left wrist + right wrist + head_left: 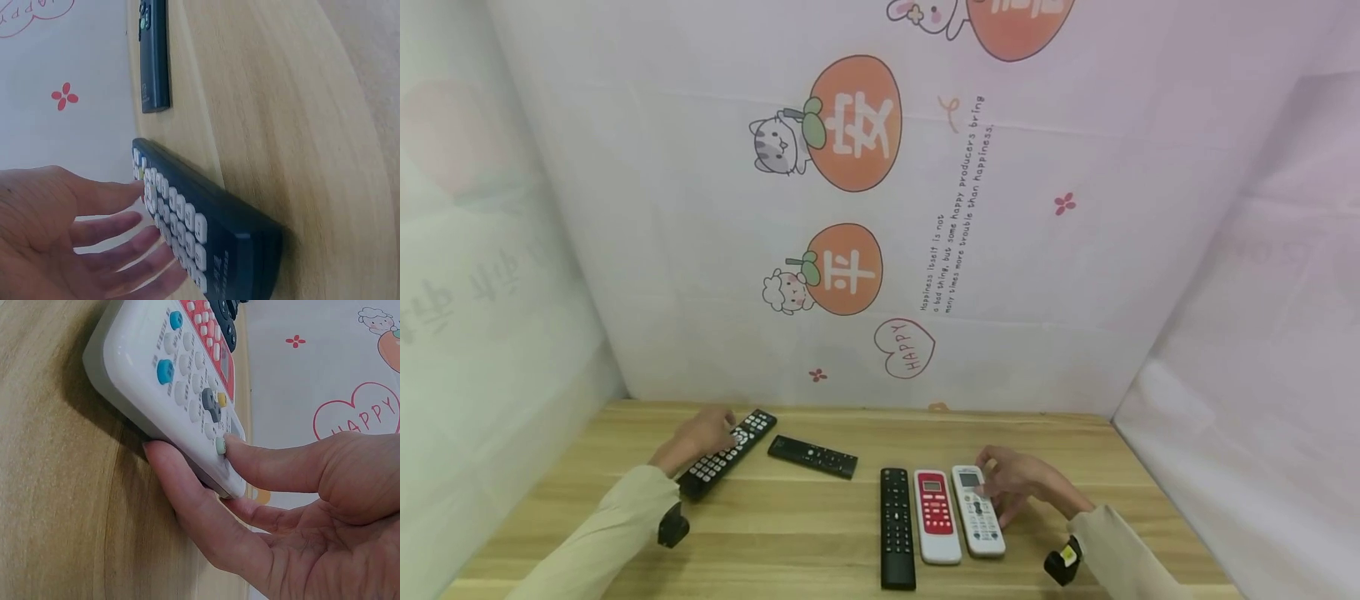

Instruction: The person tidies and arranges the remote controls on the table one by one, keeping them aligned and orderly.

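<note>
Left hand [703, 433] flat, fingers straight on black remote [727, 454]; right hand [1018, 483] pinches white remote [978, 510] on worktop [820, 533].

The backdrop cloth [1075, 275] bears a heart outline [905, 348] reading "HAPPY" and the line "Happiness itself is not".

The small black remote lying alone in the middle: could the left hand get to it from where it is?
Probably yes. The small black remote lies just beside the large remote that the left hand touches, with bare table between.
</note>
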`<state>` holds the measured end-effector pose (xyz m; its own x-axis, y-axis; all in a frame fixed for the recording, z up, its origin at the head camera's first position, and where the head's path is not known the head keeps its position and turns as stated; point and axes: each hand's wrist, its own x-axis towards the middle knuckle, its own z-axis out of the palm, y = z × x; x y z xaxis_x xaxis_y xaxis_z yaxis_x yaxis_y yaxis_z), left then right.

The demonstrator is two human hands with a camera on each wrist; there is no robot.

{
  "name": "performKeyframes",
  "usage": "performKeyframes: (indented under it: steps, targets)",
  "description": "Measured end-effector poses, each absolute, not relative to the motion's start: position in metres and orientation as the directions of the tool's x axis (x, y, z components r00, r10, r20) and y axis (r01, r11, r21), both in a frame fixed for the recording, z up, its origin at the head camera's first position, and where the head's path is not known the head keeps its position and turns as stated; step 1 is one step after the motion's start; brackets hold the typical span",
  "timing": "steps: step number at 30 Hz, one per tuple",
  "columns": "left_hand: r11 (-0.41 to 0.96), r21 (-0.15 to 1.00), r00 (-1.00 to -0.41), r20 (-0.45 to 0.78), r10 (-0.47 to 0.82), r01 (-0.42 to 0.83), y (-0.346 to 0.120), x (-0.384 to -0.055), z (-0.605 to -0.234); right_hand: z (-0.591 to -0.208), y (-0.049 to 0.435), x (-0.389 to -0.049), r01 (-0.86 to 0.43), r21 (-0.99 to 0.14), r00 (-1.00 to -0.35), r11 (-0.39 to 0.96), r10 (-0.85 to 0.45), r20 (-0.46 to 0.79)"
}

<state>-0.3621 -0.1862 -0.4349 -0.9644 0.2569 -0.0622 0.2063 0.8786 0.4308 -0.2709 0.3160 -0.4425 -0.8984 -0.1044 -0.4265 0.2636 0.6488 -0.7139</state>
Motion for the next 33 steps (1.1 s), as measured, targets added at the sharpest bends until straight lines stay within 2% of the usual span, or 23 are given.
performKeyframes:
  steps: [6, 10, 13, 22, 33]
  targets:
    - [0.865, 0.392, -0.95, 0.113, 0.292, 0.313, -0.172, -0.364, -0.442, -0.44, 0.315, -0.272, 0.258, -0.717, -0.9, 0.648, -0.109, -0.422]
    - [0.848, 0.333, -0.907, 0.232, 0.35, 0.413, -0.16, -0.364, -0.448, -0.439, 0.314, -0.272, 0.258, -0.717, -0.903, 0.648, -0.103, -0.417]
    - [0.818, 0.323, -0.874, 0.276, 0.4, 0.477, -0.151, -0.363, -0.449, -0.44, 0.313, -0.272, 0.259, -0.721, -0.906, 0.643, -0.096, -0.411]
    - [0.709, 0.327, -0.78, 0.313, 0.543, 0.625, -0.13, -0.364, -0.453, -0.438, 0.313, -0.271, 0.261, -0.719, -0.904, 0.645, -0.099, -0.417]
    - [0.725, 0.345, -0.803, 0.252, 0.54, 0.596, -0.116, -0.357, -0.457, -0.442, 0.314, -0.267, 0.273, -0.724, -0.909, 0.633, -0.076, -0.409]
